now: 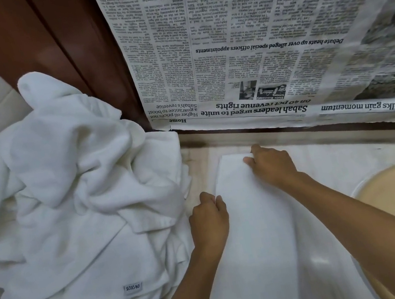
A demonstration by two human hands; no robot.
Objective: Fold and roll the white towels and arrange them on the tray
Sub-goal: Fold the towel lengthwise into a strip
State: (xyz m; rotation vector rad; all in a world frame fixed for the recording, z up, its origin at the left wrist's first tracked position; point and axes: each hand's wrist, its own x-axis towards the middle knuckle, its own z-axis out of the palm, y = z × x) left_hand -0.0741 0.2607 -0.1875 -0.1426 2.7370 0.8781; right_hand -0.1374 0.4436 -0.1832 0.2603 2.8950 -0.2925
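The left hand (pixel 208 215) pinches the folded white terry towel (pixel 258 230) at its edge away from the cream oval sink basin (pixel 389 194); the right hand (pixel 272 164) grips its far end. The towel lies flat just left of the basin, the crumpled heap of white towels (pixel 72 184) farther left

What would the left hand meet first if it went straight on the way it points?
From the left hand, likely the hanging newspaper, at its lower edge; depth unclear.
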